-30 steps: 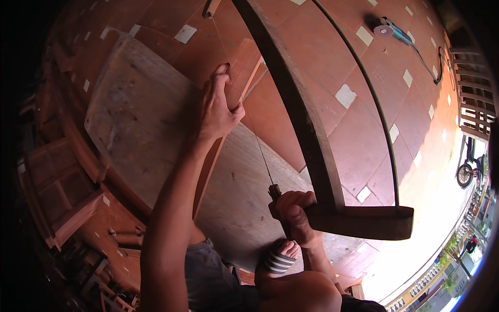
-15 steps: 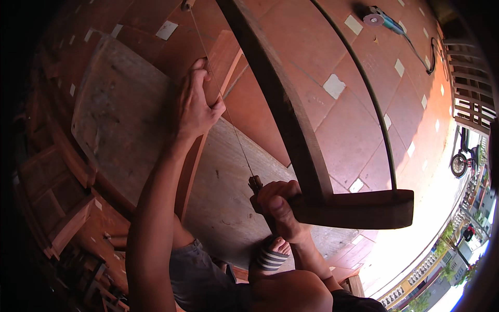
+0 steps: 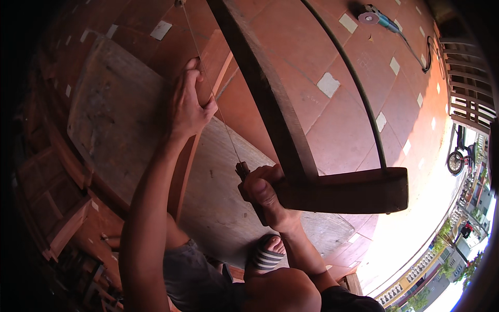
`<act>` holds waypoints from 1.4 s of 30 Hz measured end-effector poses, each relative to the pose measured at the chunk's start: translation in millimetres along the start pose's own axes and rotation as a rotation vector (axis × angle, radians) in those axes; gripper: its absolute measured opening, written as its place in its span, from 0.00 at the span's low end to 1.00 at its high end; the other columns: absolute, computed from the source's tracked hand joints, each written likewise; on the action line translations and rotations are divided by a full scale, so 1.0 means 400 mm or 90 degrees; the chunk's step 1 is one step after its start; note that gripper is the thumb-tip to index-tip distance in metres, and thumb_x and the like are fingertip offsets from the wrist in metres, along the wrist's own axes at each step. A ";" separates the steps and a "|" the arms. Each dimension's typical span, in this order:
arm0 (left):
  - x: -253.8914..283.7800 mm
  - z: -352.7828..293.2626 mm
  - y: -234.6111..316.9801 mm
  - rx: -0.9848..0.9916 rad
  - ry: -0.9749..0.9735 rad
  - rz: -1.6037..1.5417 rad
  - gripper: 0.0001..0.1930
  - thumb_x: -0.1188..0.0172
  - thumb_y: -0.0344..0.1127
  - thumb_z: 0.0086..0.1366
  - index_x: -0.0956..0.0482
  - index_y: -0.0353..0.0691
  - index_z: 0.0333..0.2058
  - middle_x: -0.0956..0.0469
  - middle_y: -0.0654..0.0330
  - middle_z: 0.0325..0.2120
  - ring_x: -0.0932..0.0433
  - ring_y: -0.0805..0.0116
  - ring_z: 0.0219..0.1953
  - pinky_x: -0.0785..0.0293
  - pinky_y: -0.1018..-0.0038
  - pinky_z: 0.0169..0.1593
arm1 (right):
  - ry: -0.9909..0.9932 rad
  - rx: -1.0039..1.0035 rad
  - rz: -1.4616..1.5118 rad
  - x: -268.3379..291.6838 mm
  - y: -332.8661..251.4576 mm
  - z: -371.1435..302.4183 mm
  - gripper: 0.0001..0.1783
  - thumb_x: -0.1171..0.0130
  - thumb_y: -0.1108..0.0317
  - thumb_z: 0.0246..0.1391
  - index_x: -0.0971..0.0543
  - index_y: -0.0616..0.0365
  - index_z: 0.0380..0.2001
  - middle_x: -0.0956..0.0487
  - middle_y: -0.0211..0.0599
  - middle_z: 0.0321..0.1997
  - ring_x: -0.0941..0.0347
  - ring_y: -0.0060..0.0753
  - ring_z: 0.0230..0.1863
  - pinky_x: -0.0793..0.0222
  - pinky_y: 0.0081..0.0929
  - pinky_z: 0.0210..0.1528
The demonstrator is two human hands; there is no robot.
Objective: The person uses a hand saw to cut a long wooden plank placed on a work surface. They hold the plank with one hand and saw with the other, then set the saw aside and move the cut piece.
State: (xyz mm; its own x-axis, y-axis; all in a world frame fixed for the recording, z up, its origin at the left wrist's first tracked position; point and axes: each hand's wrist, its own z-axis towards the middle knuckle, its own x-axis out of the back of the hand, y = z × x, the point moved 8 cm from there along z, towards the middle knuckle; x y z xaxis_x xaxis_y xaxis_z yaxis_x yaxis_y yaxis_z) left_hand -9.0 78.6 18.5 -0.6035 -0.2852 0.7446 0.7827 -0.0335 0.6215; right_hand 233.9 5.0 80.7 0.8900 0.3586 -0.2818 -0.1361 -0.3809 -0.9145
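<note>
A wooden frame saw [image 3: 273, 104] stretches from the top of the view down to my right. My right hand [image 3: 266, 195] is wrapped round its near end, by the wooden handle and crossbar. The thin saw blade [image 3: 224, 122] runs from that handle up past the fingers of my left hand [image 3: 189, 112]. My left hand is curled over a reddish-brown wooden plank [image 3: 186, 174], gripping it beside the blade. Part of the plank is hidden under my hand and arm. Beneath it lies a worn grey board [image 3: 218, 195]. Whether the blade touches the plank I cannot tell.
My sandalled foot [image 3: 270, 254] rests on the grey board's near end. An angle grinder [image 3: 382, 20] with its cord lies on the tiled floor at the far right. Wooden furniture pieces [image 3: 52, 192] stand at the left. A slatted wooden piece [image 3: 470, 83] and a motorbike [image 3: 457, 160] are at the right.
My right hand and the saw have moved a little forward and to the left. My left hand keeps its hold on the plank; the whole view has shifted slightly.
</note>
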 end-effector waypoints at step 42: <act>0.006 -0.010 -0.006 0.037 -0.017 -0.001 0.36 0.27 0.26 0.53 0.36 0.36 0.58 0.33 0.44 0.66 0.27 0.44 0.62 0.29 0.55 0.62 | 0.052 -0.003 0.032 -0.014 -0.027 -0.023 0.16 0.44 0.65 0.74 0.34 0.59 0.32 0.25 0.39 0.26 0.30 0.27 0.26 0.29 0.31 0.31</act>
State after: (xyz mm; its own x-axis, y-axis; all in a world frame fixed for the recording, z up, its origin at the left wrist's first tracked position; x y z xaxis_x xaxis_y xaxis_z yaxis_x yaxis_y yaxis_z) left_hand -11.6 74.2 17.9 -0.6096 -0.2599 0.7489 0.7718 0.0213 0.6355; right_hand 234.3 -0.8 94.8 0.9147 0.2679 -0.3025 -0.1797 -0.4008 -0.8983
